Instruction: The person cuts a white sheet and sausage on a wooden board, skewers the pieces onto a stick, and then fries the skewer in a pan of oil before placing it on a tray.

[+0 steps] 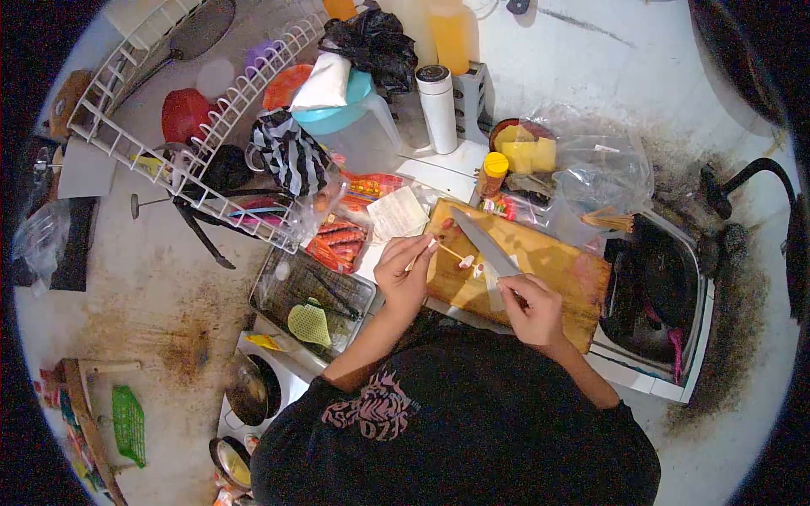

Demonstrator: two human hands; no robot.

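Observation:
My left hand (405,268) is over the left side of a wooden cutting board (565,274), its fingertips pinched on a thin wooden skewer (452,250). The skewer slants down to the right across the board. In my right hand (533,310) is a wide-bladed knife (487,243), its blade pointing up and to the left above the board. Small pale and reddish cut pieces (467,262) lie near the skewer's far end. A reddish piece (447,223) is close to the knife's tip. The right hand's fingers wrap around the handle, which is mostly hidden.
Left of the board are a packet of red sausages (338,243) and a paper (398,212). Behind it stand a yellow-capped jar (493,173), a white flask (437,114) and a plastic bag (601,173). A bundle of skewers (609,220) lies by the sink (693,337) at right.

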